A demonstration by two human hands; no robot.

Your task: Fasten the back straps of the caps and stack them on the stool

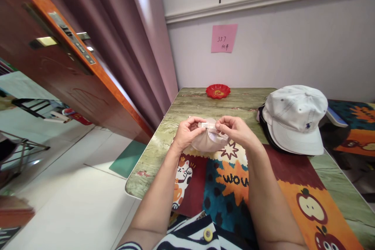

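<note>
A pale beige cap [206, 143] rests on the patterned mat near the middle of the table, its crown toward me. My left hand [190, 133] pinches one end of the cap's narrow strap [209, 125], where a small whitish tag or label shows. At the strap's other end, my right hand [230, 128] grips with thumb and forefinger. Between the hands the strap is drawn out nearly level above the cap's opening. My fingers cover parts of the strap, so how it is fastened cannot be made out.
Stacked caps, a white one [295, 119] on top of darker ones, sit at the right. A red scalloped dish [218, 91] lies at the table's back edge. The colourful mat [225, 187] spreads under my forearms. An open wooden door [67, 66] and curtain [117, 27] stand left.
</note>
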